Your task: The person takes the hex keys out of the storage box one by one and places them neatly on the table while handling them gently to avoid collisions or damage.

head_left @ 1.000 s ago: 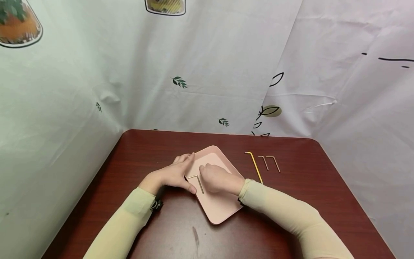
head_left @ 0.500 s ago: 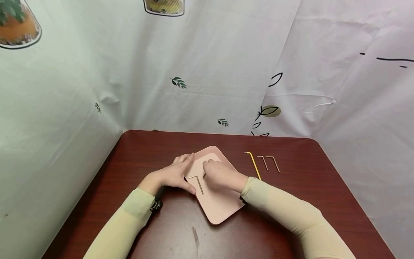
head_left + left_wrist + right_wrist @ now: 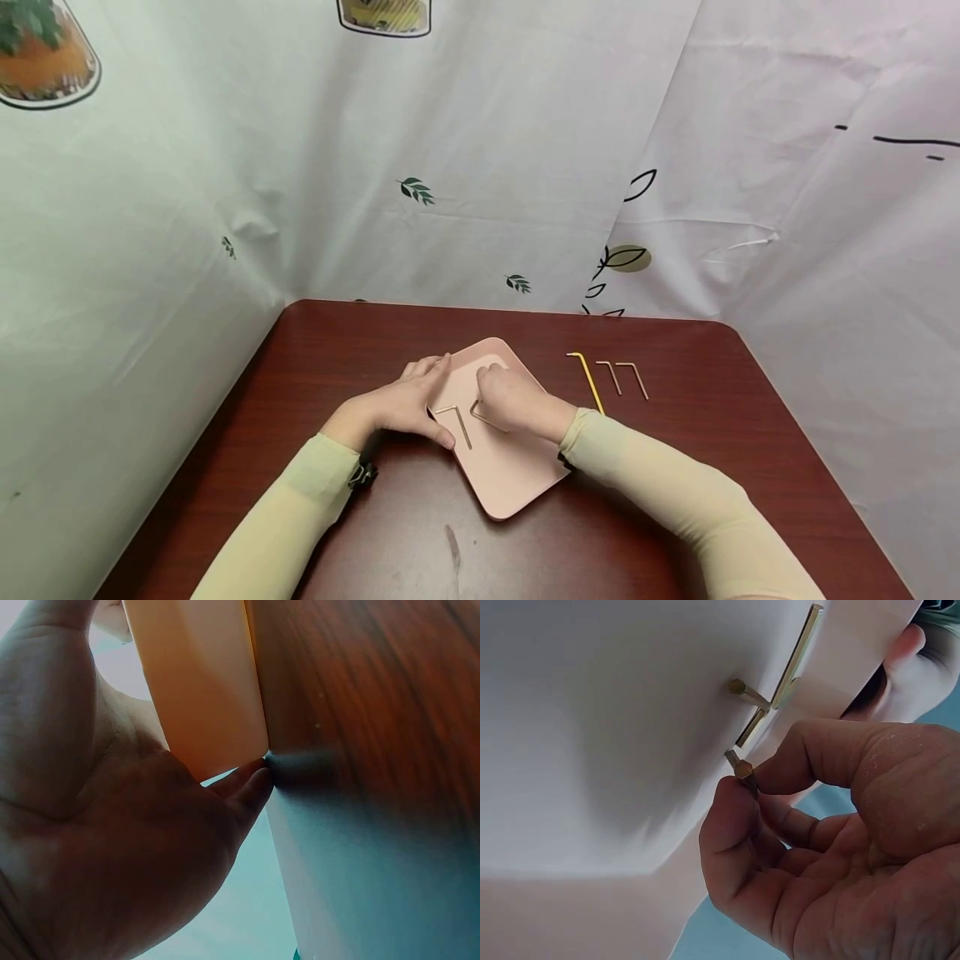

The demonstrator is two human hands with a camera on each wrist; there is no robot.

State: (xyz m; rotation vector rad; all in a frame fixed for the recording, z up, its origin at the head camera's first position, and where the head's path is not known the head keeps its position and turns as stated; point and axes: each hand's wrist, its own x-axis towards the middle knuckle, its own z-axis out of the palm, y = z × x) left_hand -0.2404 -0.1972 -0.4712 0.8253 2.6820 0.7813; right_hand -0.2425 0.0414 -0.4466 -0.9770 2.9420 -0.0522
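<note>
In the head view my left hand (image 3: 401, 407) holds a pink tray (image 3: 510, 492) by its left corner, thumb and fingers on either side. The left wrist view has fingertips at the tray wall (image 3: 199, 682). My right hand (image 3: 513, 402) is over the tray, and in the right wrist view its thumb and index finger pinch a brass-coloured hex key (image 3: 744, 769), mostly hidden. An L-shaped hex key (image 3: 464, 428) lies on the tray near my left thumb. Another hex key (image 3: 489, 421) shows beside my right hand, its far end covered.
Right of the tray, a yellow hex key (image 3: 588, 379) and two smaller hex keys, one (image 3: 615, 377) beside the other (image 3: 640, 381), lie on the dark red table (image 3: 690, 467). A white patterned curtain (image 3: 480, 167) surrounds the table's back and sides.
My right hand has shifted slightly up and right over the tray, uncovering a second hex key that it hid before. My left hand and the tray stay in place.
</note>
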